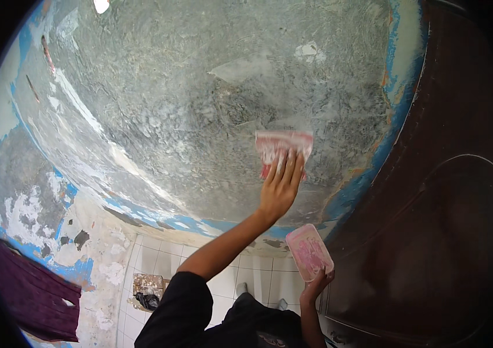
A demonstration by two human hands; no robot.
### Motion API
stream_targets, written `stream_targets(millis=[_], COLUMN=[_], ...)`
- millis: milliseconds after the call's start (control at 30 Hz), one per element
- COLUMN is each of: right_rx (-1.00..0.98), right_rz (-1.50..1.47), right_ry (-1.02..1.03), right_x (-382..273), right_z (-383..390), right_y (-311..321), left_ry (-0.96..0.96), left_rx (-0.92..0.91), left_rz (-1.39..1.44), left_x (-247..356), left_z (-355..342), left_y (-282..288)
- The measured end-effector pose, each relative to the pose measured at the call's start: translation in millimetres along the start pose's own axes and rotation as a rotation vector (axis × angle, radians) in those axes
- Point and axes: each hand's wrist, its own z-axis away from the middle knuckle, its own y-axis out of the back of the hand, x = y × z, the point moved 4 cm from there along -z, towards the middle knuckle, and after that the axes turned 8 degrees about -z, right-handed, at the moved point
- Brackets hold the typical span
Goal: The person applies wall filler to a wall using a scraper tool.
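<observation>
While the right hand (315, 286) clasps the lower end of a pink-smeared tray (309, 250), I see the left hand (281, 187) higher up on my feed, fingers extended and slightly apart, holding a red-and-white spreader (284, 141) against the patchy grey wall (159, 87); its thumb is hidden from me. Farther off, a purple cloth (37, 296) hangs at lower left.

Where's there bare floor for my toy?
White tiles look bare between the wall and the person's feet, and between the wall and the boxy brown thing. It's crowded where black plastic bunches against that.
</observation>
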Motion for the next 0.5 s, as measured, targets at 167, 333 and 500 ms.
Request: stream_targets(millis=[167,333,500], right_rx=[0.000,-0.091,-0.115], right_rz=[-0.069,-0.046,0.019], right_ry=[-0.033,-0.032,0.014], right_x=[-17,-11,7], right_z=[8,9,4], right_y=[-12,-20,-27], left_ry=[0.197,0.244,0.080], left_rx=[0.128,0.384,0.107], left_rz=[-0.006,-0.222,-0.218], left_x=[-61,-142,-120], left_z=[1,-78,-31], left_y=[56,87,26])
